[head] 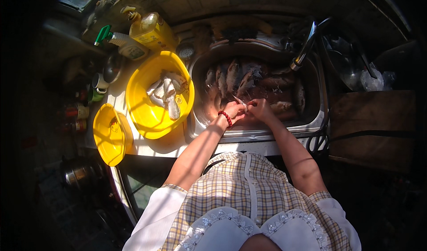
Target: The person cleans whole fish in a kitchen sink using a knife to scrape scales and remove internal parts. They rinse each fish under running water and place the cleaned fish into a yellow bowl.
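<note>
My left hand (235, 111), with a red bead bracelet at the wrist, is closed around a small pale fish (241, 101) over the near side of the stainless steel sink (233, 135). Fingertips of my right hand (260, 109) pinch the same fish from the other side. Several whole fish (233, 74) lie in reddish water in the sink beyond my hands. To the left, a large yellow plastic basin (143, 119) holds several pale fish pieces (168, 94). The part of the fish between my fingers is hidden.
A chrome faucet (304, 49) arches over the sink's right part. A smaller yellow basin (111, 134) stands at the counter's left edge. Behind the large basin are a yellow pump bottle (153, 32) and a spray bottle (128, 46). A brown board (372, 127) lies right of the sink.
</note>
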The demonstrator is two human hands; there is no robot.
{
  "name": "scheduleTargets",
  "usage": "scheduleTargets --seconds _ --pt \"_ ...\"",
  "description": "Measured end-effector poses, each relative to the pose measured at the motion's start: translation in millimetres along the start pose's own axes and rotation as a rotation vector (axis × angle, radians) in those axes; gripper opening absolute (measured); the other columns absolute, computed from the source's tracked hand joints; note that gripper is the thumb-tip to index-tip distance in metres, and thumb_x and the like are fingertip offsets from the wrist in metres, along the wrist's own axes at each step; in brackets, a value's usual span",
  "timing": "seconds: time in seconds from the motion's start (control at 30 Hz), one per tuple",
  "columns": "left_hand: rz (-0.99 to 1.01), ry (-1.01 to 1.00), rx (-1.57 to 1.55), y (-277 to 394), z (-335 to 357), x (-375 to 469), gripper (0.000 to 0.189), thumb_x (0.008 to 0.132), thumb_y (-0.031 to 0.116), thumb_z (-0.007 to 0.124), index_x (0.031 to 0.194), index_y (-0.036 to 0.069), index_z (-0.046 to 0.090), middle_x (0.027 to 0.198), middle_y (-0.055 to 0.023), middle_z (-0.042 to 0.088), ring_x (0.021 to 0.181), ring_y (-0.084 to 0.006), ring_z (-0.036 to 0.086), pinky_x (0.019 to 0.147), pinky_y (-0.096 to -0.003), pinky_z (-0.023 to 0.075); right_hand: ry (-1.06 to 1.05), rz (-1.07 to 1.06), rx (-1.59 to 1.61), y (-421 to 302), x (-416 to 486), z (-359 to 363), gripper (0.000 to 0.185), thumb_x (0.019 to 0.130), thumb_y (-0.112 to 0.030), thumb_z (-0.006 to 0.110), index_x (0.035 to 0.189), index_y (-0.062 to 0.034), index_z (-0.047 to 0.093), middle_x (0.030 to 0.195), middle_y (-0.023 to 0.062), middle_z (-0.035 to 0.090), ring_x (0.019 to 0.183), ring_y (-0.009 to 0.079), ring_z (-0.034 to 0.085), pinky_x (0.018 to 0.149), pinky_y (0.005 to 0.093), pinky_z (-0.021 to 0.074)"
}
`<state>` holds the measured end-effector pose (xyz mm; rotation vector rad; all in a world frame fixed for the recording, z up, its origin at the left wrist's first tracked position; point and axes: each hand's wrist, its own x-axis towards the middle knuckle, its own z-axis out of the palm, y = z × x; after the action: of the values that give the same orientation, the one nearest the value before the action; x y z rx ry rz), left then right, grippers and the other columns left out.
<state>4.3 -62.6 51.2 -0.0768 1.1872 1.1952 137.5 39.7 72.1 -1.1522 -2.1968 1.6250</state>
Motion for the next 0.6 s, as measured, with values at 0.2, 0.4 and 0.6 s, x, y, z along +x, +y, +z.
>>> scheduleTargets --seconds 0.2,0.4,0.6 --pt "0.004 -0.057 -0.039 2.6 -2.1 0.9 0.015 0.081 0.002 0.060 0.096 0.002 0.058 0.090 -0.0108 0.063 0.081 -0.0224 0.062 0.073 -0.0350 0.0529 -0.045 0.108 0.062 -6.2 -0.3 -1.4 0.025 0.071 -0.020 0.063 0.085 -0.0006 0.069 0.068 0.0161 0.066 0.062 0.0223 0.066 0.060 0.0336 0.0514" --pt "-0.012 0.011 0.053 5.0 2.2 -0.3 0.011 0.083 0.005 0.059 0.093 0.005 0.058 0.090 -0.0084 0.063 0.080 -0.0199 0.061 0.071 -0.0320 0.0507 -0.043 0.001 -0.060 -3.1 -0.3 -2.1 0.025 0.073 -0.018 0.064 0.088 0.0009 0.069 0.071 0.0125 0.068 0.064 0.0149 0.065 0.061 0.0291 0.0513" --pt "-0.015 -0.048 0.074 7.7 5.0 -5.7 0.014 0.085 0.008 0.059 0.099 0.006 0.059 0.094 -0.0037 0.065 0.082 -0.0153 0.060 0.074 -0.0292 0.0486 0.045 0.058 0.060 9.8 2.5 3.9 0.026 0.071 -0.023 0.067 0.081 0.0002 0.069 0.066 0.0159 0.065 0.061 0.0190 0.064 0.058 0.0334 0.0499"
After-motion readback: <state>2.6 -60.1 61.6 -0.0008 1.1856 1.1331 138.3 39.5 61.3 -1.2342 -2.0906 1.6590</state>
